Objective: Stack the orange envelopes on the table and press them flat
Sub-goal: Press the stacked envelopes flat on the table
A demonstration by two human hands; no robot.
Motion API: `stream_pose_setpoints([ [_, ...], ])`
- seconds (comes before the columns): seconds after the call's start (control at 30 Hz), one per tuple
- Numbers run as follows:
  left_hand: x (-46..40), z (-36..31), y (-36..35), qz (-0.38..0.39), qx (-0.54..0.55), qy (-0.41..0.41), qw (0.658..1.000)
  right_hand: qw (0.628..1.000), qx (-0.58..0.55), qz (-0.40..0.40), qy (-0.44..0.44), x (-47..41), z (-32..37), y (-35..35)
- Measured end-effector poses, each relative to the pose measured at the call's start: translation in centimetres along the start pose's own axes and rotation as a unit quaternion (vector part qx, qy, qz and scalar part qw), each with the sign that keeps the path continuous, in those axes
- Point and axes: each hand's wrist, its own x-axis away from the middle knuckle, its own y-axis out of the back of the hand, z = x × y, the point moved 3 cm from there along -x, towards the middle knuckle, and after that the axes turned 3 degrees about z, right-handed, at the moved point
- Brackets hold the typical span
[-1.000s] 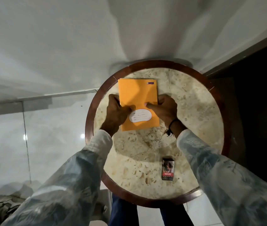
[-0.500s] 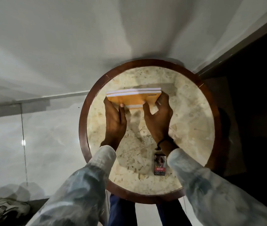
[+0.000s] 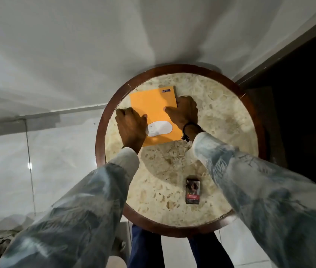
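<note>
The orange envelopes lie flat as one stack on the far half of the round marble table, a white oval label facing up near their close end. My left hand rests on the stack's left edge, fingers curled over it and thumb on top. My right hand holds the right edge the same way, thumb on the orange face. Only the top envelope's face shows; the ones beneath are hidden.
A small dark box with a picture lies on the near right part of the table. The table has a raised brown wooden rim. A white wall stands behind, a dark doorway to the right, tiled floor to the left.
The stack was flat a second ago, stood on its edge half a second ago, and now lies flat again. Both hands have shifted out to its side edges.
</note>
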Motion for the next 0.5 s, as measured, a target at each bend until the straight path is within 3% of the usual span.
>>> stream_pose_setpoints([
  [0.13, 1.3, -1.0, -0.3, -0.056, -0.136, -0.068, 0.987, 0.998, 0.017, -0.051, 0.022, 2.9, -1.3, 1.6],
  [0.3, 1.5, -2.6, -3.1, 0.084, -0.222, -0.251, 0.939, 0.995, 0.09, -0.04, 0.013, 11.9, -7.8, 1.4],
  [0.5, 1.2, -2.3, -4.8, 0.096, -0.244, -0.233, 0.936, 0.982, 0.177, 0.052, -0.05, 19.3, -13.7, -1.5],
])
